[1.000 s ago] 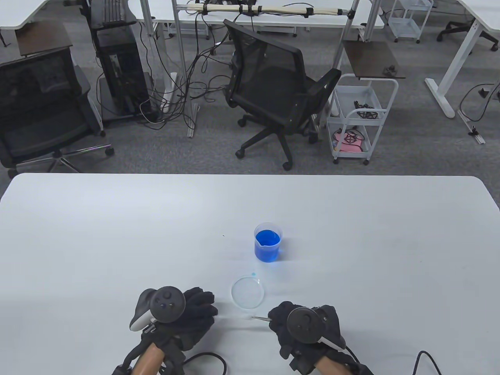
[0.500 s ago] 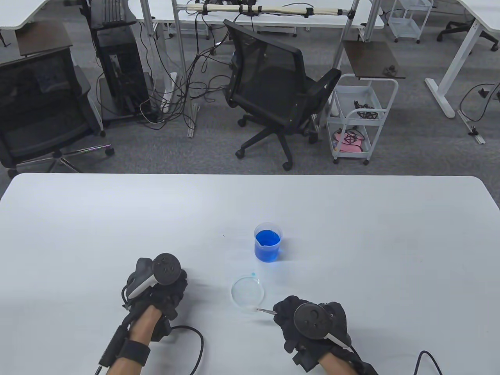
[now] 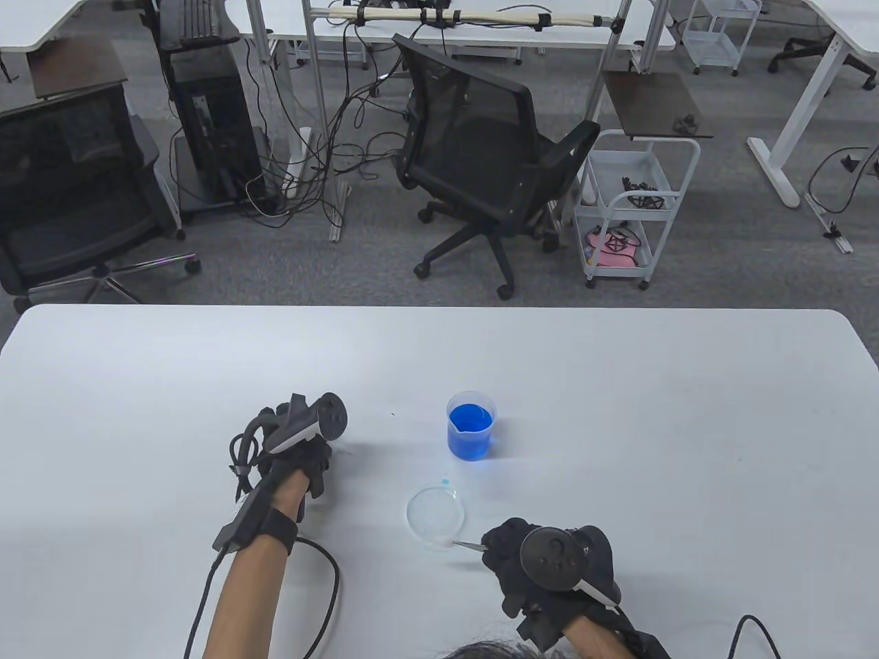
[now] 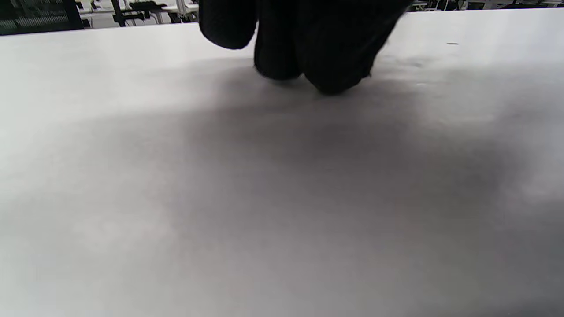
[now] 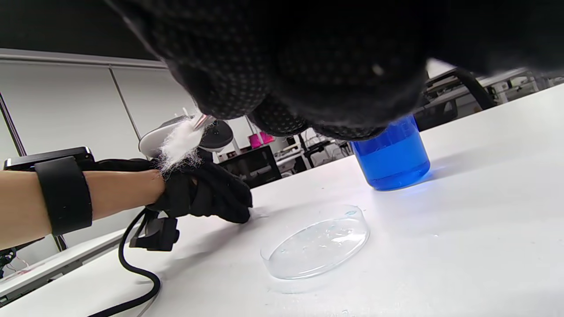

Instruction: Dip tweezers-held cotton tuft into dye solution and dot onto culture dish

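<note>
My right hand [image 3: 542, 559] in its black sensor glove sits low at the near side of the white table [image 3: 687, 425], just nearer to me and to the right of the clear round culture dish [image 3: 435, 513], with the round tracker on its back turned up toward the overhead camera. Its fingers [image 5: 229, 83] are curled tight round a pair of thin metal tweezers [image 3: 468, 546], whose tips reach left to the near right rim of the dish. From the wrist camera I can see a fluffy white cotton tuft [image 5: 179, 144] pinched at those tips, dry-looking and held above the table, not touching the dish. The dish lies flat with a few pale droplets in it. The clear plastic beaker of blue dye solution [image 3: 470, 424] stands upright just beyond the dish, apart from it and from the tuft. My left hand [image 3: 302, 449], gloved the same, rests well to the left of the dish and a little farther from me, forearm stretched out over the table, tracker tipped on its side. Its fingertips [image 4: 326, 75] are down on the bare table surface, loosely curled, and I see nothing held in them.
</note>
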